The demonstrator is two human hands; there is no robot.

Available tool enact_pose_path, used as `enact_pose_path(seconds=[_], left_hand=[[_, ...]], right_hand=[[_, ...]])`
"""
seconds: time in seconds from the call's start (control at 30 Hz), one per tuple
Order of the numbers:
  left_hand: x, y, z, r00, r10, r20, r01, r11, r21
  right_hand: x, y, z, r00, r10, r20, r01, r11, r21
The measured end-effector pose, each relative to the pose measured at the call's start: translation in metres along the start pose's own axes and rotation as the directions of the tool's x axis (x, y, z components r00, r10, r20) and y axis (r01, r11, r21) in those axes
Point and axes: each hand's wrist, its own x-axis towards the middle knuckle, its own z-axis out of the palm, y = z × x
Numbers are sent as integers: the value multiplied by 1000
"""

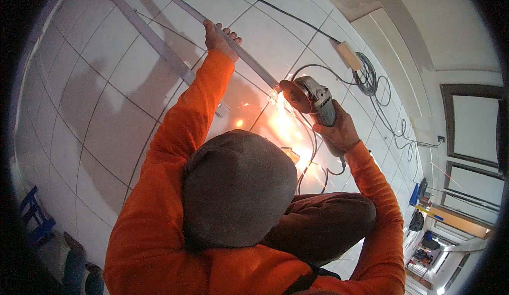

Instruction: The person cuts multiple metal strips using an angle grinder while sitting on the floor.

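My left hand is closed round a long, narrow metal bar, held slanting above the tiled floor. In my right hand is an angle grinder, gripped by its body. Its reddish-brown disc meets the near end of the bar. Bright sparks spray from that contact down toward the floor and my bent leg. A dark rounded shape in front of my orange top covers part of the floor between my arms.
A second metal bar lies on the tiles at the left, with a short metal piece nearby. Coiled black cable sits beside a wooden block at the right. A blue plastic object stands far left; dark-framed panels line the right.
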Motion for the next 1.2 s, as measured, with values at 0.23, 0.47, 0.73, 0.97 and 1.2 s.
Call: enact_pose_path(seconds=[0.23,0.47,0.73,0.97,1.2], left_hand=[[-1,-1,-2,999,8,-42,-8,1000,-2],[-9,-5,5,997,2,-82,0,1000,23],[-7,-7,0,998,-12,-64,12,1000,5],[2,-3,-17,999,-47,20,49,992,-120],[16,18,-41,991,119,-60,-115,992,57]], right_hand=[[2,-8,-1,999,33,6,-32,991,-132],[4,3,1,1000,-16,17,15,999,32],[6,8,2,1000,6,19,-7,999,49],[-2,-3,-1,995,102,10,-101,964,246],[-5,-1,-15,979,95,-178,-38,953,301]])
